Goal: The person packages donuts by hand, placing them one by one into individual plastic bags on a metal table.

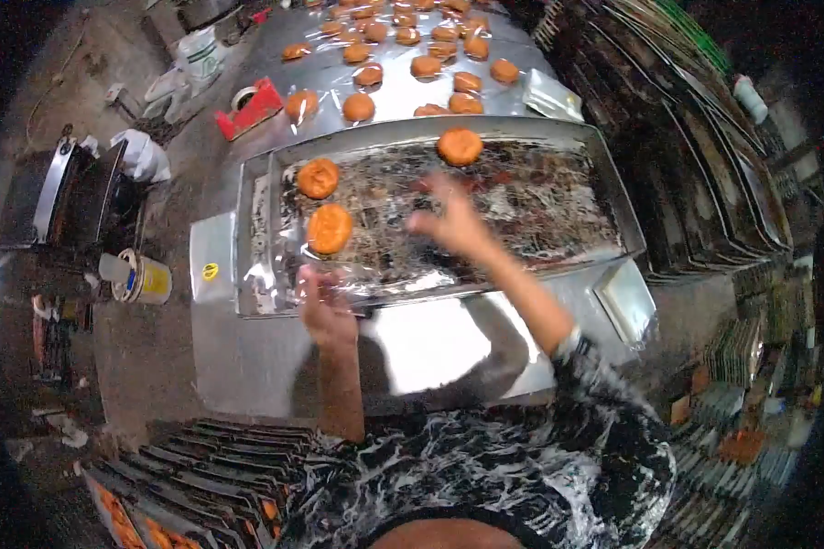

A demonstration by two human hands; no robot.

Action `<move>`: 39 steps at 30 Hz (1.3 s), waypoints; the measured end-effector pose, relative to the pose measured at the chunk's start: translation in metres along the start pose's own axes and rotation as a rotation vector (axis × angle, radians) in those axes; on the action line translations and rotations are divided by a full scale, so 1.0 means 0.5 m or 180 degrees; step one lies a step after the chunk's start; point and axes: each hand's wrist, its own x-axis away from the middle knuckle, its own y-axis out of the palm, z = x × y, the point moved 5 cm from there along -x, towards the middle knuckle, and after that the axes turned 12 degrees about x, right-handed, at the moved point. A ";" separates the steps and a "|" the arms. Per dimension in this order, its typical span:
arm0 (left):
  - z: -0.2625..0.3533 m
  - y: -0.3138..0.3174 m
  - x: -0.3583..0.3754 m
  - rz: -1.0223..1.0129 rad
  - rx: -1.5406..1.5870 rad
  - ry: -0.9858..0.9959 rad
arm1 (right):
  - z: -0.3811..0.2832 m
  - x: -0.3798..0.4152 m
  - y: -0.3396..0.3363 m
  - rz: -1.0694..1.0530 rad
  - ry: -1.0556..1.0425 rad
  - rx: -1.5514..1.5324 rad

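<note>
A wide metal tray [394, 302] with a scorched, stained bottom lies on the table. Two round golden-brown buns [330, 229] sit at its left end, and a third bun [459, 146] rests by the far wall. My left hand [328, 316] is at the tray's near left side, its fingers closed on a clear plastic bag [362, 277] that shines in the light. Over the middle of the tray, my right hand [450, 218] is blurred by motion, with thumb and fingers apart and nothing visible in them; the far bun is the closest to it.
Several wrapped buns [426, 67] cover the metal table beyond the tray. Stacks of clear bags lie at right [625, 300] and left [212, 261]. A red tape dispenser [250, 110] stands at the far left. Dark trays [687, 137] are stacked on the right; a tray rack [201, 476] is near my body.
</note>
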 end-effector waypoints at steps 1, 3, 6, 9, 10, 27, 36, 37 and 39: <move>0.056 0.004 -0.005 0.0111 0.1136 0.0348 | 0.079 -0.090 -0.005 0.0323 -0.0037 0.1796; 0.118 0.011 0.003 0.0724 0.1116 0.0341 | 0.272 -0.200 0.044 -0.0653 0.0753 0.3127; 0.152 -0.038 -0.002 0.0978 0.1313 0.0545 | 0.260 -0.254 0.040 0.0140 0.0514 0.2504; 0.175 -0.103 -0.014 0.1452 0.1755 0.0849 | -0.023 -0.059 0.047 0.1331 -0.0187 0.0288; 0.156 -0.089 -0.016 0.1721 0.1773 0.0703 | -0.163 0.014 0.034 0.1477 -0.1531 0.0180; -0.125 0.137 0.171 -0.0906 0.0405 -0.1615 | -0.049 0.211 0.008 0.0448 0.0157 0.0030; -0.310 -0.128 0.200 -0.3072 -0.4832 0.0217 | -0.006 0.068 -0.023 0.1238 -0.0906 0.0195; -0.306 -0.122 0.181 -0.2972 -0.4422 0.0330 | 0.021 0.158 0.033 0.0399 -0.0421 -0.0752; -0.282 -0.085 0.189 -0.2742 -0.4004 0.0439 | 0.107 0.352 0.187 -0.1386 -0.0522 -0.0921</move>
